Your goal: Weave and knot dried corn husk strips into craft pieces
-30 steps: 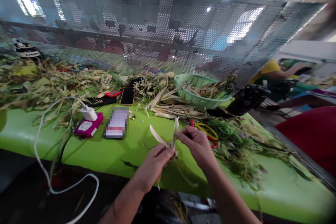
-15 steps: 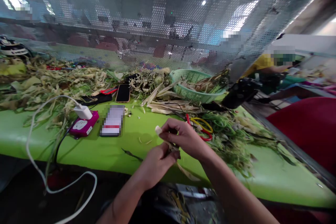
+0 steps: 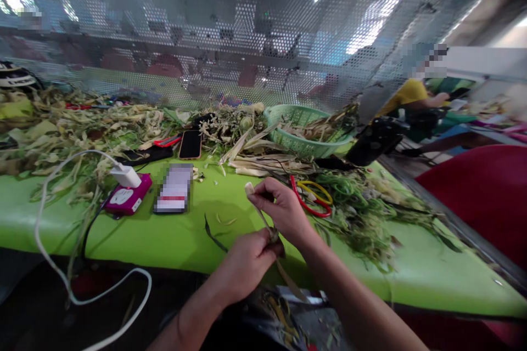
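Note:
My right hand (image 3: pixel 282 211) pinches the pale, curled end of a dried plant strip (image 3: pixel 263 218) between thumb and fingers. The strip runs down into my left hand (image 3: pixel 247 263), which is closed around its lower part, where a small greenish bunch shows at the thumb. A loose leaf tail (image 3: pixel 291 281) hangs below that hand past the table edge. To the left of my hands, a dark thin leaf (image 3: pixel 213 235) pokes out over the table. Just right of my right hand lie a red loop (image 3: pixel 313 209) and a yellow loop (image 3: pixel 319 187), possibly tool handles.
The green table (image 3: pixel 177 241) carries heaps of dried leaves (image 3: pixel 49 137), a light-green basket (image 3: pixel 304 147), two phones (image 3: pixel 191 144), a magenta power box (image 3: pixel 130 197) with a white cable, and shredded green strands (image 3: pixel 346 197). A perforated metal screen (image 3: pixel 230 38) stands behind. A person in yellow (image 3: pixel 405 96) is at right.
My right hand has risen slightly from my left hand, and more of the strip shows stretched between them. The camera view has shifted a little.

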A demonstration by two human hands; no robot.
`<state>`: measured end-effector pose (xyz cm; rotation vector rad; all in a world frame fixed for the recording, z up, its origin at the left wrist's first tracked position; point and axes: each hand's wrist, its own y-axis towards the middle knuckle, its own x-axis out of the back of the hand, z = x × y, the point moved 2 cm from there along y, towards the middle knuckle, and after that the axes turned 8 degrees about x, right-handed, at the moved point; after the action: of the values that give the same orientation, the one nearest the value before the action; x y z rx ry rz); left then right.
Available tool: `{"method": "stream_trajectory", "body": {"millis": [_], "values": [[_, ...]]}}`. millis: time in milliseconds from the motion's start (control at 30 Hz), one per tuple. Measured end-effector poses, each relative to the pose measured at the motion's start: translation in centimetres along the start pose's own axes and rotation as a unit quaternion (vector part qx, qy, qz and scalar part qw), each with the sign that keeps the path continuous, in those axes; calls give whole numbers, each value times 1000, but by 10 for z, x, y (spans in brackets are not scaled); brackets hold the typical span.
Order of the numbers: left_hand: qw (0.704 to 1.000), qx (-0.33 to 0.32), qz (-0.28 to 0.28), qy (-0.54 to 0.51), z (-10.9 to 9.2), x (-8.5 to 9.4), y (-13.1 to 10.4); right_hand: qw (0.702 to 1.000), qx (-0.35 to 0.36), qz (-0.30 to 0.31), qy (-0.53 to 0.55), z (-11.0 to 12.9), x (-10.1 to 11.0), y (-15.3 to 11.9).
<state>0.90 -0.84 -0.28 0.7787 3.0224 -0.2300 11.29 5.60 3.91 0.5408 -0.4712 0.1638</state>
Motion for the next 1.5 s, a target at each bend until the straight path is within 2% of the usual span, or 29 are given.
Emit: {"method": "stream_trajectory", "body": {"millis": [100,167,233,300,400,533,633,800,1033,1300,1500], "values": [[989,27,-6,-144,1,1,0,998,46,-30,-43,8,7,0],[964,63,-35,-257,3,4,1,993,71,-71,-61,15,16,0],[938,87,-74,-328,4,10,3,991,65,-98,-64,18,25,-4],[920,86,-90,-371,3,14,5,996,25,-77,-48,17,30,-10],[902,59,-94,-417,1,16,9,999,-46,16,8,10,27,-20],[892,20,-129,-432,0,14,12,982,-95,108,123,0,17,-30],[887,34,-122,-444,-2,13,11,978,-110,133,120,-7,14,-33],[892,91,-150,-418,-2,16,8,986,-90,120,67,-12,17,-33],[873,74,-189,-444,-4,19,12,994,-75,76,33,-6,19,-32],[900,73,-163,-399,1,19,7,997,-56,60,5,-9,24,-34],[935,26,-157,-317,5,18,4,998,-18,67,11,-3,27,-26]]}}
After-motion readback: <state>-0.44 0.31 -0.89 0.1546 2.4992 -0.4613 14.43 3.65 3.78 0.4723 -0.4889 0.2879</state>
